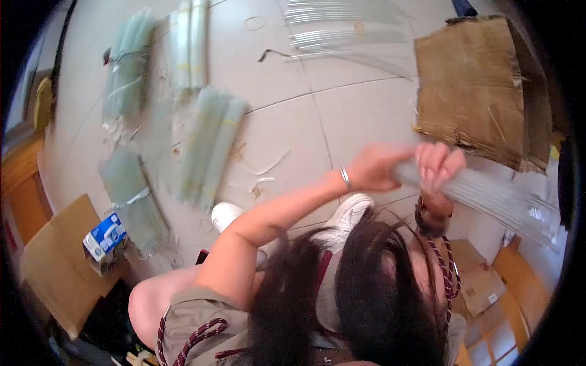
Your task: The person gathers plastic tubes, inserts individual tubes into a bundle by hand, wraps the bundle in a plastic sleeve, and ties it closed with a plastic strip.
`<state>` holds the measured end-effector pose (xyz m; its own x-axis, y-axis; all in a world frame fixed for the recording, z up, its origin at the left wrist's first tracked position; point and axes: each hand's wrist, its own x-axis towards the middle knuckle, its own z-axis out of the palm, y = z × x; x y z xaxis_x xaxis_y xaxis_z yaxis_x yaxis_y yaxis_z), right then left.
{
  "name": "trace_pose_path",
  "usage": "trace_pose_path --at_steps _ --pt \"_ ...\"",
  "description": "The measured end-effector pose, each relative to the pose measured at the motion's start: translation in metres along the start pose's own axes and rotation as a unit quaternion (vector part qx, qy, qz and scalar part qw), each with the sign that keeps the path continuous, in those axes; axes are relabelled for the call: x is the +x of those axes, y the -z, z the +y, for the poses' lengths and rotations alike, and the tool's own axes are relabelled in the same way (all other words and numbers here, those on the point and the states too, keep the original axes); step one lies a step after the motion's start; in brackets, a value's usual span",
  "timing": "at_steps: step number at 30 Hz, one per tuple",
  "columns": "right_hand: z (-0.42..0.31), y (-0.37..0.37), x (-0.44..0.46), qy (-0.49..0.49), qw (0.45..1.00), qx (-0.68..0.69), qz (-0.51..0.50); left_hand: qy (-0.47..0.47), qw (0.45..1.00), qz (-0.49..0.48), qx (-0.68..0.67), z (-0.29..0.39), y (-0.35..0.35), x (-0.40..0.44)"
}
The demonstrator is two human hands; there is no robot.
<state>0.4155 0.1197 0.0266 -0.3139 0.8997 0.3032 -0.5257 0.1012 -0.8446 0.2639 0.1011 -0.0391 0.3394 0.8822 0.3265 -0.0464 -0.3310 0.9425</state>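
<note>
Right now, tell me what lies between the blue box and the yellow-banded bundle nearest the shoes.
In the head view, a pale, white-tied bundle lies between the blue box and the yellow-banded bundle.

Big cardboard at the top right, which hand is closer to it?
Right. In the picture, the right hand appears just below the cardboard's lower edge; the left hand is farther away, off to its lower left.

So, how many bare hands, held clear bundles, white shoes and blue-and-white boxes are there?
Bare hands: 2, left hand and right hand
Held clear bundle: 1
White shoes: 2
Blue-and-white box: 1
Total: 6
</note>
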Motion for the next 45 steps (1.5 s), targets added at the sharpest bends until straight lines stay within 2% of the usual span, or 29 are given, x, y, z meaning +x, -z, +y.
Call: trace_pose_path --at_steps 4,6,8,10,13,16,19,22,24,26,30,31,33,35,43,45 --pt "0.040 -0.050 0.045 -0.008 0.992 -0.092 -0.086 0.009 0.992 0.061 0.107 -0.034 0.063 -0.007" --pt "0.057 -0.053 0.052 -0.031 0.984 -0.130 -0.119 0.012 0.990 0.090 0.111 -0.039 0.077 -0.013" --pt "0.075 -0.047 0.058 -0.034 0.979 -0.092 -0.176 0.032 0.988 0.127 0.082 -0.036 0.085 -0.019" --pt "0.076 -0.053 0.055 -0.046 0.977 -0.128 -0.163 0.038 0.988 0.129 0.077 -0.048 0.087 -0.027" --pt "0.086 -0.058 0.053 -0.052 0.977 -0.156 -0.138 0.093 0.984 0.129 0.078 -0.048 0.089 -0.038" --pt "0.096 -0.056 0.046 -0.047 0.967 -0.219 -0.117 0.090 0.985 0.126 0.069 -0.042 0.097 -0.041" --pt "0.082 -0.053 0.049 -0.052 0.956 -0.270 -0.100 0.040 0.987 0.126 0.093 -0.043 0.099 -0.037" --pt "0.063 -0.056 0.059 -0.041 0.952 -0.290 -0.084 -0.043 0.976 0.190 0.101 -0.026 0.097 -0.025" --pt "0.065 -0.060 0.058 -0.052 0.961 -0.258 -0.086 -0.100 0.965 0.206 0.130 -0.006 0.097 -0.014" --pt "0.066 -0.068 0.057 -0.079 0.968 -0.218 -0.095 -0.113 0.956 0.229 0.143 -0.011 0.088 -0.010" --pt "0.068 -0.087 0.064 -0.048 0.973 -0.175 -0.140 -0.077 0.945 0.277 0.159 -0.041 0.078 -0.026" --pt "0.071 -0.086 0.065 -0.057 0.975 -0.115 -0.183 -0.071 0.943 0.282 0.163 -0.040 0.078 -0.030" --pt "0.071 -0.105 0.084 -0.008 0.962 -0.075 -0.262 -0.062 0.942 0.286 0.165 -0.035 0.079 -0.038" --pt "0.075 -0.112 0.089 -0.004 0.955 -0.064 -0.289 -0.052 0.942 0.287 0.165 -0.031 0.083 -0.045" --pt "0.063 -0.124 0.092 -0.036 0.951 -0.150 -0.267 -0.041 0.946 0.273 0.172 -0.016 0.095 -0.053" --pt "0.074 -0.123 0.085 -0.031 0.968 -0.095 -0.231 -0.039 0.946 0.270 0.174 -0.015 0.096 -0.053"
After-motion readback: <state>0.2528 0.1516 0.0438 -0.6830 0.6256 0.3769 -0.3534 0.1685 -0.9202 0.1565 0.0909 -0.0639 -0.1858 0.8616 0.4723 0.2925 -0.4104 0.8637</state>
